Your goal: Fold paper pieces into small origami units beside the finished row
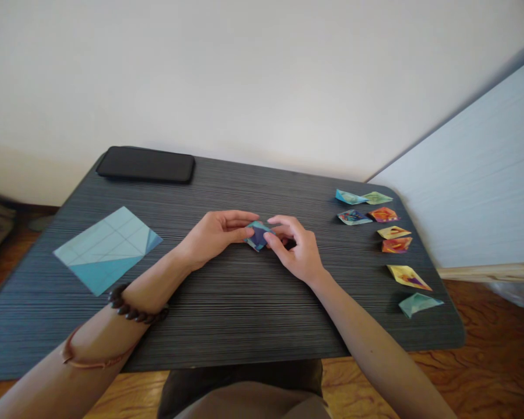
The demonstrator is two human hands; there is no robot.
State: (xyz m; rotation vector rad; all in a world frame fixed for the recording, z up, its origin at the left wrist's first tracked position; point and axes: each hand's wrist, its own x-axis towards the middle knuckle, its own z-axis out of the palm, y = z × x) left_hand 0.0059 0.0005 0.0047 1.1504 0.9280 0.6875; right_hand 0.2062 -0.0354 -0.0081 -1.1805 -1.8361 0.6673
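Both my hands meet at the middle of the dark striped table (pixel 227 308). Between them lies a small folded paper piece (pixel 258 235), blue and purple, resting on the tabletop. My left hand (pixel 216 234) pinches its left side with fingers pressed together. My right hand (pixel 294 247) has its fingers curled and closed on the piece's right side. A dark bead bracelet (pixel 135 309) and a thin red cord sit on my left forearm.
A creased light-blue paper sheet (pixel 107 249) lies flat at the left. A black phone (pixel 146 164) rests at the far left edge. Several small folded coloured paper pieces (pixel 388 231) lie along the table's right side. A white wall stands behind, wooden floor below.
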